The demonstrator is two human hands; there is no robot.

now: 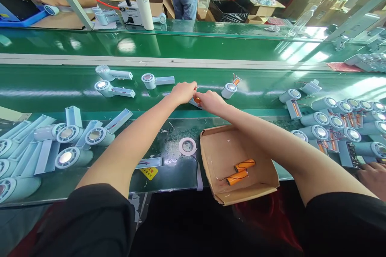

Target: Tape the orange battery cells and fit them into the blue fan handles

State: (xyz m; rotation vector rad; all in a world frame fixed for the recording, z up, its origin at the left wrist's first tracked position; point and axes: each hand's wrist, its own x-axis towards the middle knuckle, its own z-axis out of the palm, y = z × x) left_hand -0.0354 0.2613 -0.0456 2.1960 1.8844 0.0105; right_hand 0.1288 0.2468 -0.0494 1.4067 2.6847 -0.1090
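Note:
Over the green belt, both of my hands meet in front of me. My left hand (183, 92) is closed, its fingertips pinched near the top of the work; what they grip is too small to make out. My right hand (212, 101) is closed on an orange battery (197, 100). A light-blue fan handle (195, 104) shows just below the fingers, mostly hidden by them. Below my right forearm, a shallow cardboard tray (211, 156) holds two orange wired batteries (237, 177). To its left lies a roll of white tape (181, 147).
Light-blue handheld fans (68, 157) crowd the left bench. Others lie on the belt, including a fan with an exposed battery (229, 90). Several open fans (318, 131) stand at right, near another person's hand (374, 176). A light-blue casing (150, 162) lies by a yellow label (150, 173).

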